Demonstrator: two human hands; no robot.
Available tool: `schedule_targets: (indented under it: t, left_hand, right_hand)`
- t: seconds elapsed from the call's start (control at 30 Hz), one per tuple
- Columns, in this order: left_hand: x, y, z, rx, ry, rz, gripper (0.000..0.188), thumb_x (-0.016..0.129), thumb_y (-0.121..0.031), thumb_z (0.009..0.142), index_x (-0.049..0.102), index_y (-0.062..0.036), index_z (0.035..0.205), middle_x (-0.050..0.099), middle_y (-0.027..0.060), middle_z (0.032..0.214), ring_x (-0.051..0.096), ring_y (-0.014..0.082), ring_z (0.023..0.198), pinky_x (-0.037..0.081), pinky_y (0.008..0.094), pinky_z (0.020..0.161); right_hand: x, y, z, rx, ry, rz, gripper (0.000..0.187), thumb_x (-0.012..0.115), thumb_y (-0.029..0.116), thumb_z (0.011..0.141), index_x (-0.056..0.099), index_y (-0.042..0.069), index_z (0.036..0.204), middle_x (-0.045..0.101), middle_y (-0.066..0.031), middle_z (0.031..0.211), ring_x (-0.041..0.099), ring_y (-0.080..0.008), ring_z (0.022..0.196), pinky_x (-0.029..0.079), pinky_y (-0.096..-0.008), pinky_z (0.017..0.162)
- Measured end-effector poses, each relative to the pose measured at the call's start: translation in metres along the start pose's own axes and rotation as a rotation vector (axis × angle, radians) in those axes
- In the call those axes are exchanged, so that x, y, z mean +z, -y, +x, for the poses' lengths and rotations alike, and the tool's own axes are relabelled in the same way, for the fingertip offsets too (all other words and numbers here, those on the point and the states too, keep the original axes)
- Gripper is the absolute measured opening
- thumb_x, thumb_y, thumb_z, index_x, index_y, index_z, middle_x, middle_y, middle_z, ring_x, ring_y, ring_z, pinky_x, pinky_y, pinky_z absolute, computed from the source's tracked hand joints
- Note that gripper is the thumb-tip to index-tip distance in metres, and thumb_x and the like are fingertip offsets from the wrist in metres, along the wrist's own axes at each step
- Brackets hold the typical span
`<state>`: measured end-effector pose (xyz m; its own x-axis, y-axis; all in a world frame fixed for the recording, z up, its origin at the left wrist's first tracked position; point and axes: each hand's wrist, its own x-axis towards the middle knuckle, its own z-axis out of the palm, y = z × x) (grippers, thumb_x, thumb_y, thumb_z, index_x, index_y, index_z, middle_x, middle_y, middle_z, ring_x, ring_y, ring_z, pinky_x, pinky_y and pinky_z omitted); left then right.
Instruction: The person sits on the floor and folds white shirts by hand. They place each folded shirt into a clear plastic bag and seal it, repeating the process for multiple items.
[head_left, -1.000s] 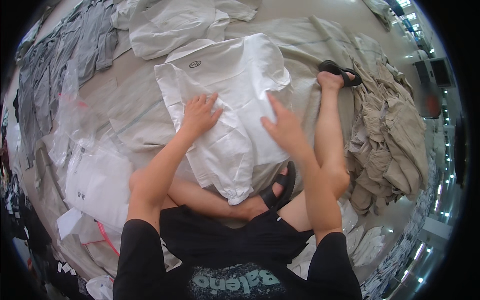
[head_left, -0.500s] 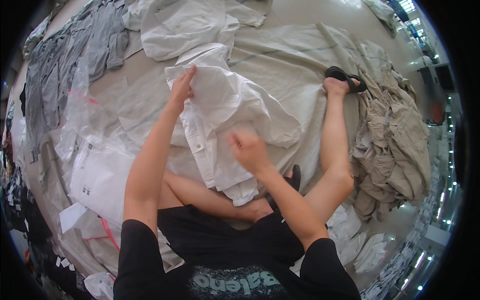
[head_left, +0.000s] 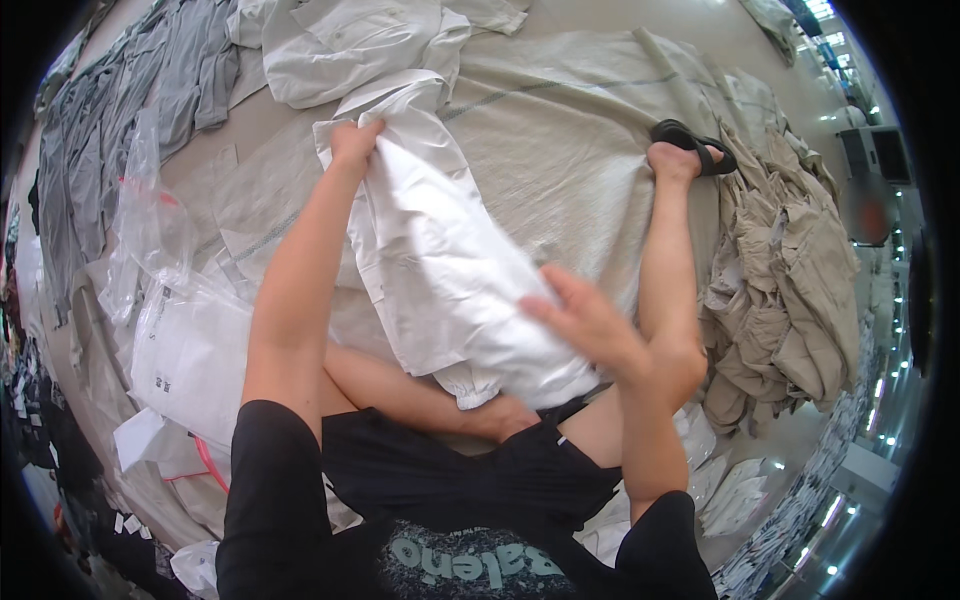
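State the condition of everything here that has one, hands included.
White shirt: partly folded, wrinkled.
Left hand: closed on the shirt's upper part.
Right hand: open, blurred, near the shirt's edge.
Beige sheet: spread out, creased.
Khaki garments: heaped, crumpled.
Gray garments: laid out, wrinkled.
Clear plastic: crumpled.
Black sandal: worn on a foot.

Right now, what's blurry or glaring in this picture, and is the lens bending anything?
In the head view, the right hand is smeared, probably by motion, while the left hand looks sharper; in the head view, the white garment is bright, its folds nearly washed out in places; also in the head view, bright spots dot the right side, where the fisheye curves the surroundings.
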<state>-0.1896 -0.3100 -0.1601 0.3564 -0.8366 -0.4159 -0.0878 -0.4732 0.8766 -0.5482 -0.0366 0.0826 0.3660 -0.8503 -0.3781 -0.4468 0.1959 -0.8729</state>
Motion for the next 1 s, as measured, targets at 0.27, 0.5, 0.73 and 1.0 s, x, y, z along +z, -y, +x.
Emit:
schedule_targets:
  t: [0.27, 0.5, 0.73, 1.0]
  left_hand:
    - [-0.001, -0.019, -0.02, -0.007, 0.006, 0.081, 0.053, 0.089, -0.038, 0.087, 0.079, 0.0059, 0.116, 0.08, 0.0159, 0.108, 0.076, 0.0257, 0.091, 0.059, 0.0414, 0.079]
    - [-0.053, -0.019, -0.202, 0.522, 0.107, 0.294, 0.053, 0.078, -0.031, 0.093, 0.067, -0.0033, 0.137, 0.069, 0.0168, 0.116, 0.067, 0.0295, 0.102, 0.053, 0.0434, 0.09]
    - [-0.074, -0.006, -0.206, 1.021, 0.333, 0.532, 0.059, 0.061, 0.01, 0.084, 0.075, -0.0156, 0.135, 0.061, 0.0118, 0.09, 0.064, 0.0339, 0.089, 0.052, 0.0412, 0.078]
    - [-0.086, 0.004, -0.167, 1.049, 0.323, 0.699, 0.048, 0.064, 0.003, 0.086, 0.079, -0.0159, 0.126, 0.063, 0.0111, 0.098, 0.061, 0.0337, 0.093, 0.052, 0.0449, 0.087]
  right_hand:
    - [0.114, -0.112, -0.006, 0.266, -0.132, -0.27, 0.037, 0.068, 0.034, 0.106, 0.065, -0.003, 0.109, 0.073, -0.0246, 0.093, 0.072, -0.0362, 0.087, 0.055, -0.0453, 0.078]
    - [0.105, -0.1, -0.01, 0.252, -0.262, -0.218, 0.039, 0.068, 0.034, 0.106, 0.064, -0.005, 0.11, 0.074, -0.0269, 0.095, 0.071, -0.0431, 0.087, 0.053, -0.0488, 0.078]
    - [0.115, -0.117, -0.017, 0.124, -0.354, 0.523, 0.034, 0.065, 0.027, 0.11, 0.066, -0.005, 0.122, 0.074, -0.0149, 0.096, 0.064, -0.0136, 0.091, 0.053, -0.034, 0.083]
    - [0.117, -0.081, -0.021, 0.324, -0.368, -0.357, 0.035, 0.068, 0.024, 0.104, 0.064, 0.007, 0.134, 0.074, -0.0192, 0.119, 0.072, -0.0366, 0.109, 0.055, -0.0457, 0.096]
